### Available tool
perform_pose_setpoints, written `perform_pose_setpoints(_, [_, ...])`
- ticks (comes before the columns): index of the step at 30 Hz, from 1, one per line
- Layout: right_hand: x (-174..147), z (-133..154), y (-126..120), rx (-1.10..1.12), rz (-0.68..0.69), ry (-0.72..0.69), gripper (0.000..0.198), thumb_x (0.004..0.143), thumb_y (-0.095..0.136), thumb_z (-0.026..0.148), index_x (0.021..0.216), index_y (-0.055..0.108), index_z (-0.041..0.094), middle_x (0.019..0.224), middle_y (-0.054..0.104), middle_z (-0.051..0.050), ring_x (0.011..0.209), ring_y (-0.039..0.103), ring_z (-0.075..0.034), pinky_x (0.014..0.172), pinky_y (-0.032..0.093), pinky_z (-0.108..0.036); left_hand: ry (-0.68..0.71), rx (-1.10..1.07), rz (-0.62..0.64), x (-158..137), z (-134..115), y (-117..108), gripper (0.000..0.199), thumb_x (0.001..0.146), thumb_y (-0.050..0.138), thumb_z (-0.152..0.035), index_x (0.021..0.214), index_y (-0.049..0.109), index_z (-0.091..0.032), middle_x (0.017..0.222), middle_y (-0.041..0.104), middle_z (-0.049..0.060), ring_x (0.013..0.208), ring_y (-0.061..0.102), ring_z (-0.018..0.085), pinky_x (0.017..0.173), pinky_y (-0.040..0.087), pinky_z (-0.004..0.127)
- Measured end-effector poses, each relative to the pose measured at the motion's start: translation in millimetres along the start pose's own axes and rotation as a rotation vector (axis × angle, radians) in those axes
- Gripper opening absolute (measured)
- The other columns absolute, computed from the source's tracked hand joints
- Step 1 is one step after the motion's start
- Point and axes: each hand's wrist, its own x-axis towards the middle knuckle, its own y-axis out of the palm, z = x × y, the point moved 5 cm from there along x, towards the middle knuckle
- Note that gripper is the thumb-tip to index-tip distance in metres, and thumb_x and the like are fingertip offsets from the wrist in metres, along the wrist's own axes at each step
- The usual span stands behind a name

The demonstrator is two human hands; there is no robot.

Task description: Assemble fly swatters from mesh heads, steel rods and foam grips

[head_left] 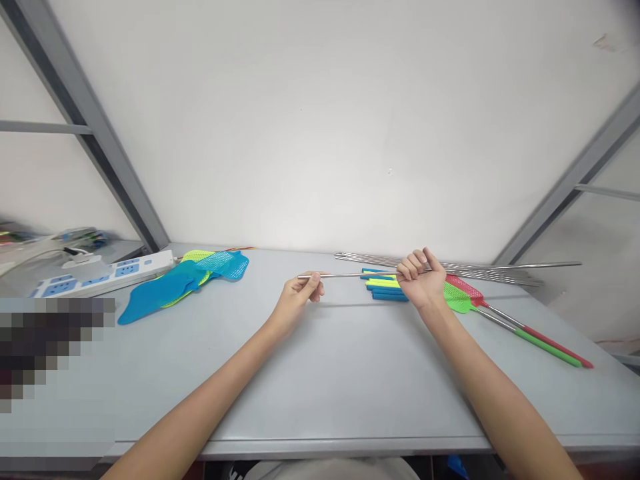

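Note:
A long thin metal rod [345, 275] is held level above the table, across both hands. Near its left end my left hand [299, 295] pinches it between thumb and fingers. My right hand [423, 279] is curled around the rod further along, palm turned towards me. Its other end sticks out far to the right. Behind and below my right hand lie several blue and yellow handle tubes [386, 291], partly hidden by it. A bundle of metal rods [370, 259] rests at the back. Right of that hand are a green fly swatter [460, 298] and a red fly swatter [467, 288].
Blue and yellow swatter heads [165, 292] lie overlapping at the left of the grey table [350, 380]. Behind them is a white power strip [135, 270] with a plug. A white wall panel [320, 133] rises at the back between grey metal posts [100, 127].

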Motion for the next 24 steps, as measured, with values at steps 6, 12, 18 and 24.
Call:
perform_pose_setpoints(6, [4.1,4.1,-11.8,-0.002,-0.031,-0.013,0.027,0.079,0.036,0.022,0.053,0.026,0.018,0.04,0.017,0.007,0.033,0.022,-0.006,0.032,0.027,-0.018,0.044,0.238,0.024,-4.4,-17.5,1.1,0.021,0.068,0.05,-0.035,0.067,0.062,-0.018,0.059,0.052,0.002,0.056,0.043,0.012,0.056,0.033,0.022])
perform_pose_setpoints(12, [4.6,10.9,-12.4,-0.042,-0.036,-0.025,0.029,0.079,0.036,0.024,0.053,0.024,0.018,0.04,0.017,0.007,0.032,0.021,-0.006,0.031,0.025,-0.018,0.135,0.478,0.121,-4.8,-25.5,2.9,0.018,0.066,0.051,-0.033,0.06,0.062,-0.02,0.062,0.057,0.002,0.061,0.045,0.015,0.052,0.03,0.022])
perform_pose_setpoints(18, [5.0,5.2,-13.3,-0.033,-0.014,0.035,0.031,0.078,0.037,0.025,0.052,0.022,0.018,0.039,0.016,0.007,0.033,0.021,-0.006,0.032,0.025,-0.019,0.122,0.667,0.253,-6.7,-8.9,4.4,0.025,0.072,0.042,-0.034,0.054,0.051,-0.02,0.05,0.042,-0.002,0.048,0.032,0.011,0.047,0.023,0.022])
perform_pose_setpoints(24, [5.6,0.6,-18.2,-0.049,-0.028,0.073,0.031,0.077,0.039,0.025,0.052,0.021,0.018,0.039,0.017,0.007,0.033,0.022,-0.006,0.032,0.025,-0.019,0.065,0.739,0.3,-14.3,2.4,7.9,0.026,0.074,0.037,-0.034,0.054,0.041,-0.02,0.049,0.037,-0.002,0.046,0.03,0.012,0.047,0.021,0.023])
